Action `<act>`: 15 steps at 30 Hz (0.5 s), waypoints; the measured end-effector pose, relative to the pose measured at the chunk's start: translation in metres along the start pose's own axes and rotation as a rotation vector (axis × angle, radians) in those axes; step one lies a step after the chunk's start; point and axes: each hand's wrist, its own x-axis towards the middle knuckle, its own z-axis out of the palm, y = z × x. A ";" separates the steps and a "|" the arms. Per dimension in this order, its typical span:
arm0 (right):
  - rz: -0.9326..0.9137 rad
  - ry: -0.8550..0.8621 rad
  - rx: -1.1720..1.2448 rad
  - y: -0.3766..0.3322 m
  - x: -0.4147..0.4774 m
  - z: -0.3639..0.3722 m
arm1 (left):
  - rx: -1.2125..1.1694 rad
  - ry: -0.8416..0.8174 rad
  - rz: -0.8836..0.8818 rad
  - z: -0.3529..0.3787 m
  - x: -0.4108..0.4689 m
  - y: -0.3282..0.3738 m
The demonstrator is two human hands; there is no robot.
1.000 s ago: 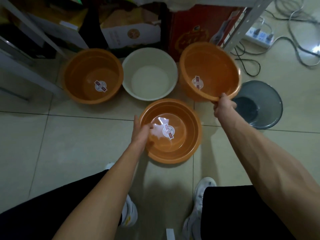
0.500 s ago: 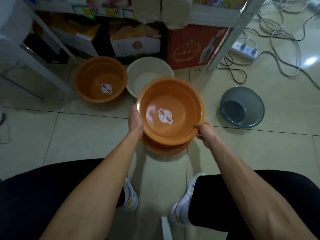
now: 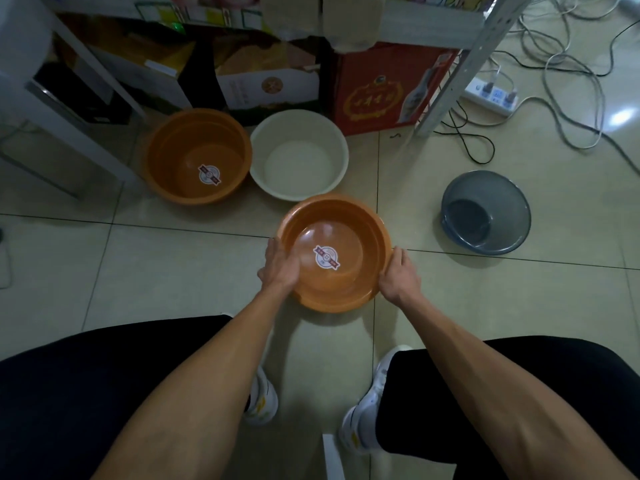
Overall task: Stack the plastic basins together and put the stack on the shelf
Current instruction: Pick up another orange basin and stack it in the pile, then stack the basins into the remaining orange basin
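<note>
Two orange basins (image 3: pixel 343 233) sit nested on the floor tiles in front of me, a round sticker on the inner bottom. My left hand (image 3: pixel 278 266) grips the left rim, thumb inside the basin. On the right side my right hand (image 3: pixel 398 277) lies against the outer wall and rim. A third orange basin (image 3: pixel 199 155) stands at the back left, a white basin (image 3: pixel 299 154) beside it. Off to the right a grey basin (image 3: pixel 485 213) rests tilted on the floor.
A metal shelf frame (image 3: pixel 457 64) rises behind the basins, with cardboard boxes (image 3: pixel 381 88) under it. A power strip (image 3: pixel 491 95) and loose cables lie at the back right. My knees and white shoes (image 3: pixel 363 410) are at the bottom.
My right hand carried the right-hand orange basin over and lowered it into the orange basin in front of me. Both hands now rest on the nested pair.
</note>
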 end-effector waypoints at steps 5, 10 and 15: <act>-0.170 -0.044 -0.202 -0.002 0.000 0.007 | 0.292 -0.078 0.092 0.011 0.012 -0.009; -0.158 -0.199 -0.254 0.008 0.010 0.019 | 0.422 -0.212 0.032 0.023 0.024 -0.037; -0.118 -0.291 -0.407 0.006 0.017 0.020 | 0.476 -0.351 0.019 0.016 0.030 -0.044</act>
